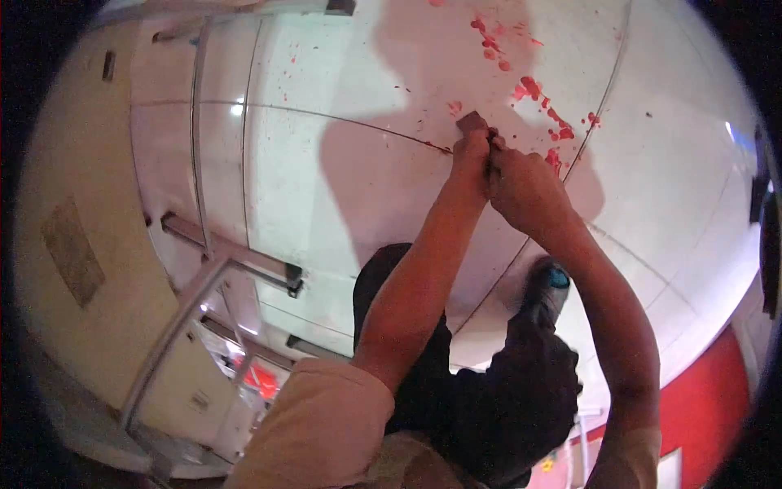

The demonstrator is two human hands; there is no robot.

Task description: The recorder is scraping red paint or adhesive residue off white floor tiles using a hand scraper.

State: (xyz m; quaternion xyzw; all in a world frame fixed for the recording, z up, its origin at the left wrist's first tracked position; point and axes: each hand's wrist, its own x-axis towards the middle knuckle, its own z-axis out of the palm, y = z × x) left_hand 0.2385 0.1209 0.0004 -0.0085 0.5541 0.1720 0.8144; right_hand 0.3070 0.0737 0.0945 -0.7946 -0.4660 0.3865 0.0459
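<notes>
My left hand (471, 150) and my right hand (526, 186) are close together over the pale tiled floor (391, 177). Both grip a small flat dark tool (471, 123), whose squared end sticks out past my left fingers. Its handle is mostly hidden by my hands, so I cannot tell exactly what it is. Red splotches (559, 125) of a paint-like substance trail across the tiles ahead and to the right of my hands. A paler red smear (454, 108) shows just beyond the tool's end. Whether the tool touches the floor is unclear.
To the left stands a metal-framed stand (208, 263) with dark-capped feet, beside a beige panel (67, 244). My shoe (545, 290) is planted below my right forearm. A red surface (708, 397) lies at the lower right. My shadow falls across the tiles.
</notes>
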